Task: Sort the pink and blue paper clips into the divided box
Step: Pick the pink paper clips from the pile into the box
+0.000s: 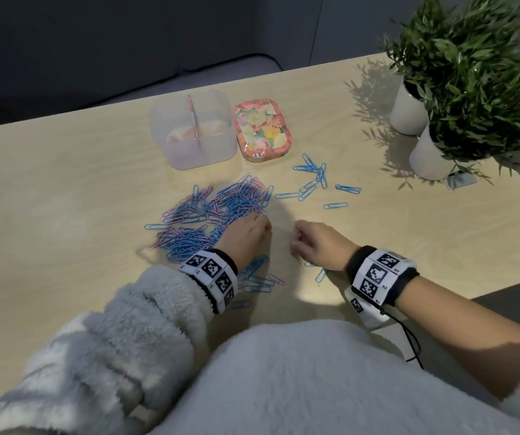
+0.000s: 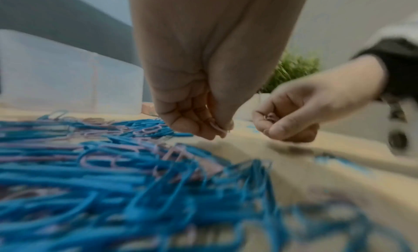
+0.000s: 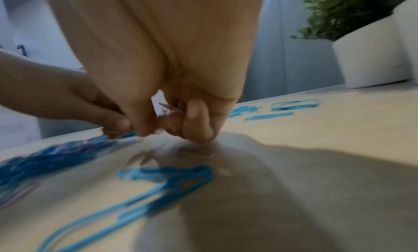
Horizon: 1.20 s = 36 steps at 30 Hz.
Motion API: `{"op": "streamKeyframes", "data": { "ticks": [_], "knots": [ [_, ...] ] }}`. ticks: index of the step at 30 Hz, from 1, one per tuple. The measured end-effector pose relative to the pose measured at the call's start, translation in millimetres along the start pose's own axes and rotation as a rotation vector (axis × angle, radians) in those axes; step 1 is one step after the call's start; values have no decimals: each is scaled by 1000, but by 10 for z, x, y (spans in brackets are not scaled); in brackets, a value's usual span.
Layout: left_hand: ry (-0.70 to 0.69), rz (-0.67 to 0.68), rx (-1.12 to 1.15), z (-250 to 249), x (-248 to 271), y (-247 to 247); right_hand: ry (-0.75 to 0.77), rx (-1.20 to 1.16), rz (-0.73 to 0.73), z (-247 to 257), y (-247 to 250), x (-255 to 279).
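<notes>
Your left hand [image 1: 246,237] sits at the near right edge of the mixed pile [image 1: 211,215], fingers curled down with a pink clip [image 2: 218,128] pinched between thumb and fingertips, as the left wrist view shows. Your right hand [image 1: 315,246] rests just beside it on the table [image 1: 64,183], closed loosely round a small bunch of pink clips [image 2: 270,117]; how many it holds cannot be told. The divided box [image 1: 194,133] stands beyond the pile, well apart from both hands, with something pale pink in its far-left section, and its floral lid [image 1: 263,130] lies just to its right. The step looks like gathering pinks before a trip to the box, so lift each clip straight up and give it a small shake, since the wires hook one another and a blue may ride along. Pass it to the right hand without loosening that fist. Carry the bunch low over the box and let go on the pink side of the divider [image 1: 195,124]. The loose blue clips [image 1: 312,180] to the right are already separated; leave them lying.
</notes>
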<state>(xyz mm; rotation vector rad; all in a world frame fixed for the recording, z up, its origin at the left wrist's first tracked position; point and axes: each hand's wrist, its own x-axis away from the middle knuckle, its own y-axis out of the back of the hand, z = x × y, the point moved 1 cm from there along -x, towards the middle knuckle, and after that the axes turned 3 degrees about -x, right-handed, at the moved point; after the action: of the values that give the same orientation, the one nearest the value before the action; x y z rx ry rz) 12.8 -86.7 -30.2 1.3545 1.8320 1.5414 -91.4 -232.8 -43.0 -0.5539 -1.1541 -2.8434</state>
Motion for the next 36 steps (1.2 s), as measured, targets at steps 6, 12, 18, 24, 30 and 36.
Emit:
{"op": "streamKeyframes", "data": {
  "ticks": [6,12,18,24,30,36],
  "knots": [
    [197,228,827,-80,-14,191,-254,-678,-139,-277,357,171],
    [35,326,472,-204,35,24,-200,-388,-127,-351,251,254],
    [-230,277,-27,-305,147,-139,-214,-33,-61,-264,134,211],
    [-210,323,-21,-332,138,-191,-175,10,60,-136,248,111],
    [-191,76,251,-158,255,15,10,-165,61,538,663,-414],
    [118,-128,533,410,448,334,41,-559,-15,1428,862,-1250]
  ]
}}
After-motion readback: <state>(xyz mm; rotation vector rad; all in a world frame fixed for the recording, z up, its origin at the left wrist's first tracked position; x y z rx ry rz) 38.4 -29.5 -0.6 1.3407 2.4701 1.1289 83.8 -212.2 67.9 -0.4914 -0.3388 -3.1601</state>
